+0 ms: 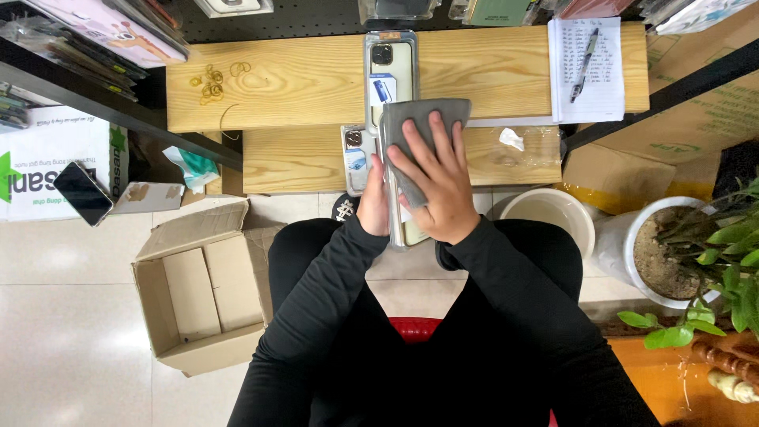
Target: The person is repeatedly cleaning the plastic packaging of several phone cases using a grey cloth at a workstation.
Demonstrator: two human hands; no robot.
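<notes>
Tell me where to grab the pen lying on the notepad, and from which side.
Pinch the pen at mid-barrel, coming straight down from above. It lies flat and nearly upright in view on the notepad, both long sides free, far from the right hand wiping with the grey cloth.

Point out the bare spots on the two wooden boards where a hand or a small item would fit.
Upper board: bare wood between the rubber bands and the packaged phone case, and again between that case and the notepad. Lower board: bare at its left end. Crowded at the middle, where the left hand and the right hand press a grey cloth on a case.
</notes>
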